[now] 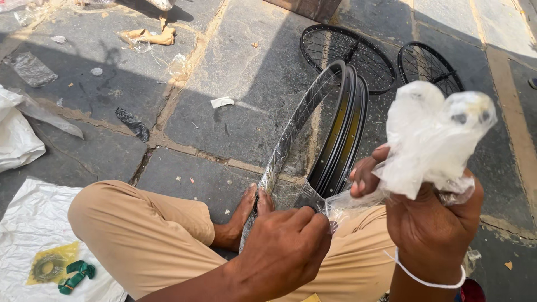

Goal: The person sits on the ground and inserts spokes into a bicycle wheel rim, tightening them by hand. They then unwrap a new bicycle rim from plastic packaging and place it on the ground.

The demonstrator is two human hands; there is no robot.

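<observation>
While the left hand (285, 246) curls knuckles-up at lower centre, fingers pinched on the clear wrap of the upright wheel rims (335, 134), the right hand (430, 218) stands raised at lower right, fist clamped around a bunched plastic wad (430, 134).

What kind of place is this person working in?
Probably an outdoor pavement workspace for bicycle wheels: sunlit stone paving with litter, spoked wheels lying flat, and upright rims by the left hand.
</observation>
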